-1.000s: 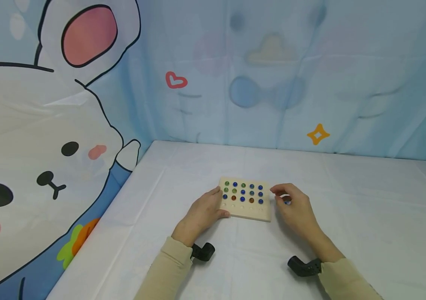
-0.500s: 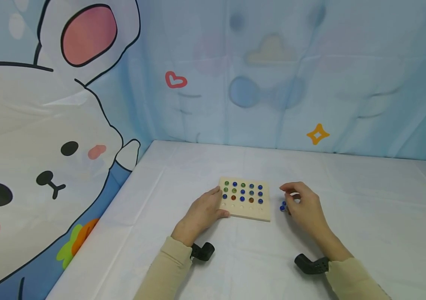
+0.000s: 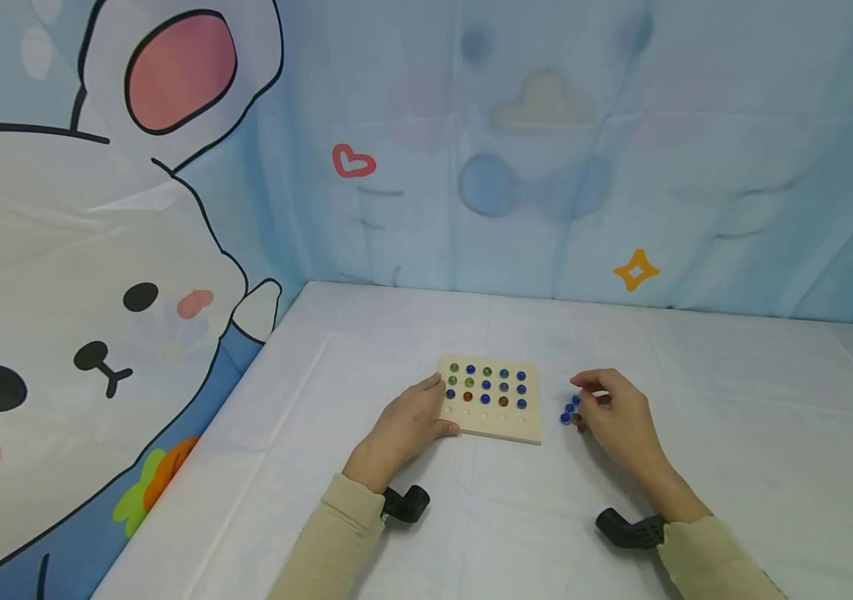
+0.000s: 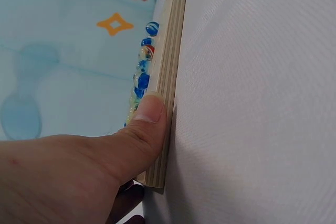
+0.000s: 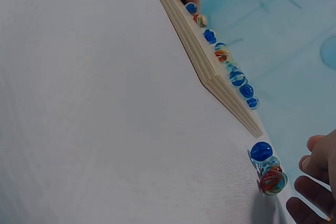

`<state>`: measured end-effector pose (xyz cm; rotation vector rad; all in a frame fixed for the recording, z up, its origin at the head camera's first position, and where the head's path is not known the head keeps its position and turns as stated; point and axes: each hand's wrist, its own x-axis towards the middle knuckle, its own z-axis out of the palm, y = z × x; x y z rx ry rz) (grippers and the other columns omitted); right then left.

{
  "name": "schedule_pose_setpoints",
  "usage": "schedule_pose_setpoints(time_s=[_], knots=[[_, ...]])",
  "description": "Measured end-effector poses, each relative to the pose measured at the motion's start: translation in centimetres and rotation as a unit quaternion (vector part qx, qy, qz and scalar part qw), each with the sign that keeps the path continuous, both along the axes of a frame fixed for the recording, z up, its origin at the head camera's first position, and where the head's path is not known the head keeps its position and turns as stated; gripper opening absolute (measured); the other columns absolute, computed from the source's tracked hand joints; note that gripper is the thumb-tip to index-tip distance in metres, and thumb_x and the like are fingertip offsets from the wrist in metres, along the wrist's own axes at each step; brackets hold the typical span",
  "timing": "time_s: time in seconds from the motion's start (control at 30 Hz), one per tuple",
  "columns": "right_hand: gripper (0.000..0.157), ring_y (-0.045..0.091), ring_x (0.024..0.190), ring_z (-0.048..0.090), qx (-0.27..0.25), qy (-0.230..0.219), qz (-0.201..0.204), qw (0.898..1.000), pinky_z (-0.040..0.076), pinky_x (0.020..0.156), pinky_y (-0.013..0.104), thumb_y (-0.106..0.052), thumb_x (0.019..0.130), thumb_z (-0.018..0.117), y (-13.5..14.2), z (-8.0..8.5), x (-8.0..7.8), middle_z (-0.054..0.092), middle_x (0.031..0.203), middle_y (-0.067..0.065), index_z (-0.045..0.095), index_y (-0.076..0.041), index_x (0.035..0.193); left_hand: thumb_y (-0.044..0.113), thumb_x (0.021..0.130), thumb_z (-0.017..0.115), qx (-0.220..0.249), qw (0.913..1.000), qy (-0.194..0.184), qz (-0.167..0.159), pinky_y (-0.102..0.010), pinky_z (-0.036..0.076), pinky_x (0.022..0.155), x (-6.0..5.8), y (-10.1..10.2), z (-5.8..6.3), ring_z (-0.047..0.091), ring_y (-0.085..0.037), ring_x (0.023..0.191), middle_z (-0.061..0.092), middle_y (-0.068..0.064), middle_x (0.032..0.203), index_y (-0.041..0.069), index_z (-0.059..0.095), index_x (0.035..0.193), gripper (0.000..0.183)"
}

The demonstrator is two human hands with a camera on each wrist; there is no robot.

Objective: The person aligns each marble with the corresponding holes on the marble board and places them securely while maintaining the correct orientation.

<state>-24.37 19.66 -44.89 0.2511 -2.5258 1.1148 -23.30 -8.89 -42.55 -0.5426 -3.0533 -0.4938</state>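
Note:
A pale wooden board (image 3: pixel 501 423) lies on the table, its three far rows of holes filled with blue, green and reddish glass marbles. The near row of holes is bare. My left hand (image 3: pixel 408 429) grips the board at its left side, the thumb (image 4: pixel 150 109) lying along the near edge. To the right of the board, my right hand (image 3: pixel 619 421) hovers at a small cluster of loose marbles (image 3: pixel 565 418), with fingers loosely bent and nothing visible between them. A blue marble (image 5: pixel 261 151) and a red-swirled marble (image 5: pixel 273 181) show in that cluster; the hand partly hides others.
White cloth (image 3: pixel 756 433) covers the table. A light-blue printed curtain (image 3: pixel 411 242) hangs behind its far edge, and a cartoon-animal print (image 3: pixel 171 358) stands at the left. Each wrist carries a black camera mount (image 3: pixel 630 529).
My right hand has drawn away from the board's right edge, moving right to the loose marbles and uncovering more of them. The left hand and the board have stayed in place.

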Motion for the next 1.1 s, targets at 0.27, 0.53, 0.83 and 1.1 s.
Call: schedule_pose_setpoints(time_s=[0.27,0.53,0.83,1.1], knots=[[0.022,0.021,0.07,0.064,-0.003,-0.048,0.002,0.999,0.053,0.052,0.018,-0.001,0.098,0.052,0.4,-0.5,-0.2,0.063,0.105,0.019,0.06,-0.001,0.118,0.04,0.088,0.069,-0.002,1.0,0.0,-0.001,-0.035,0.041,0.116,0.0,0.0,-0.1,0.044,-0.025,0.142,0.044,-0.015,0.154,-0.001,0.045,0.145,0.074],[0.02,0.018,0.07,0.063,0.011,-0.076,-0.01,0.997,0.053,0.054,0.021,-0.004,0.099,0.052,0.7,-1.0,-0.9,0.066,0.102,0.017,0.062,-0.002,0.116,0.04,0.089,0.069,-0.001,1.0,-0.001,-0.001,-0.035,0.04,0.116,0.0,0.0,0.0,0.044,-0.026,0.142,0.043,-0.015,0.154,-0.001,0.045,0.145,0.074],[0.02,0.016,0.072,0.064,0.013,-0.075,-0.025,0.997,0.052,0.056,0.019,-0.002,0.099,0.052,0.7,-1.4,-1.1,0.067,0.101,0.016,0.064,-0.004,0.115,0.04,0.089,0.068,0.0,1.0,-0.003,0.0,-0.035,0.039,0.117,0.1,0.0,0.1,0.043,-0.025,0.143,0.042,-0.015,0.155,-0.001,0.044,0.146,0.075],[0.02,0.017,0.071,0.065,0.01,-0.067,-0.021,0.998,0.054,0.056,0.019,0.001,0.097,0.054,0.8,-1.6,-1.0,0.068,0.1,0.016,0.064,-0.003,0.114,0.04,0.089,0.068,-0.002,1.0,0.003,-0.005,-0.036,0.041,0.116,0.1,-0.1,0.0,0.044,-0.027,0.142,0.043,-0.017,0.154,-0.002,0.045,0.145,0.074]])
